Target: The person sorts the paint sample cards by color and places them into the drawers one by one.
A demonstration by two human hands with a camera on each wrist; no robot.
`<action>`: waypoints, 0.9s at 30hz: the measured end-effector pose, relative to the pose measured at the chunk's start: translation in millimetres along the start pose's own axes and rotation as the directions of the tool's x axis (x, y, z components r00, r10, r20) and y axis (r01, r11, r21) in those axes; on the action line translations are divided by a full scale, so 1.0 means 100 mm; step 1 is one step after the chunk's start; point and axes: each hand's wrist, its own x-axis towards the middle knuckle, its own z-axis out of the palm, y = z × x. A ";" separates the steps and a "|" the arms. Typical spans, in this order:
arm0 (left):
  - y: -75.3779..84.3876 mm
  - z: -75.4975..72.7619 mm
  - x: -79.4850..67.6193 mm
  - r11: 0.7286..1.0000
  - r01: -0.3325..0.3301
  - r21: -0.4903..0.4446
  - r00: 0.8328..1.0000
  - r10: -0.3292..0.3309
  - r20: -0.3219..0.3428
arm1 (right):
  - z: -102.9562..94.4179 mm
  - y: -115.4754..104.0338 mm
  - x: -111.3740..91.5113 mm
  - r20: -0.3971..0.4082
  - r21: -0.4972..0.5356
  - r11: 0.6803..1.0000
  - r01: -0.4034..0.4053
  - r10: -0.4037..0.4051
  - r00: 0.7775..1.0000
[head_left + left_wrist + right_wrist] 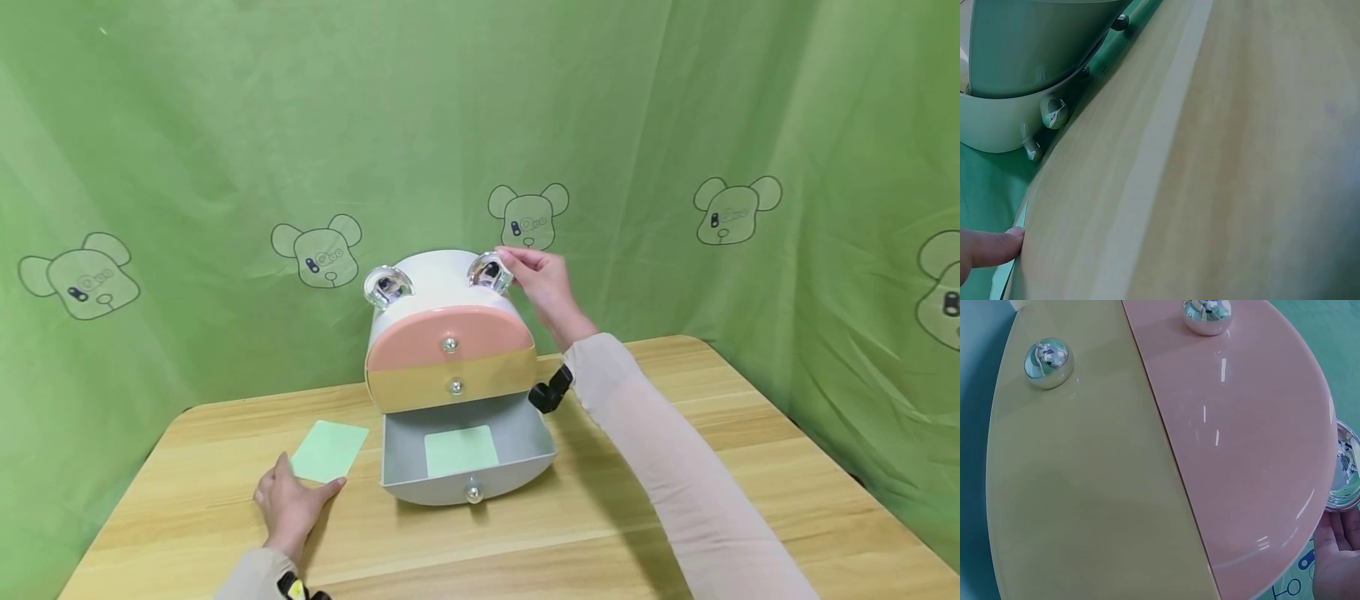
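A rounded storage box [438, 275] has a white top, a pink drawer [427, 329], a yellow drawer [420, 390] and a grey bottom drawer [517, 479]. The bottom drawer is pulled out, and a pale green card [461, 450] lies in it. Left of the box, my left hand [291, 504] holds a second green card [330, 450] between thumb and fingers at its near side. In the left wrist view the thumb [994, 247] touches that card's edge. My right hand [543, 287] pinches the rim of the right clear, shiny eye [490, 272]; the fingertips are partly hidden.
The matching left eye [388, 287] stands on the box's other side. Silvery round knobs [474, 493] project from the drawer fronts. Everything stands on a wood-grain table [600, 542], with a green curtain [420, 125] printed with bear faces behind and at the sides.
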 end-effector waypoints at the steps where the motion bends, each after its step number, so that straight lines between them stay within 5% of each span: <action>1: 0.00 0.00 0.00 1.000 0.002 -0.015 1.000 -0.003 -0.005 | 0.00 0.00 0.00 0.000 0.004 1.000 0.000 0.000 1.000; 14: 0.02 -0.01 0.06 0.969 0.012 -0.246 0.996 -0.032 -0.079 | 0.00 -0.01 0.00 0.006 -0.017 1.000 -0.009 0.009 1.000; 27: -0.10 -0.13 0.10 0.853 0.124 -0.507 0.979 -0.189 -0.080 | 0.00 -0.02 0.00 0.002 -0.009 1.000 -0.002 0.002 1.000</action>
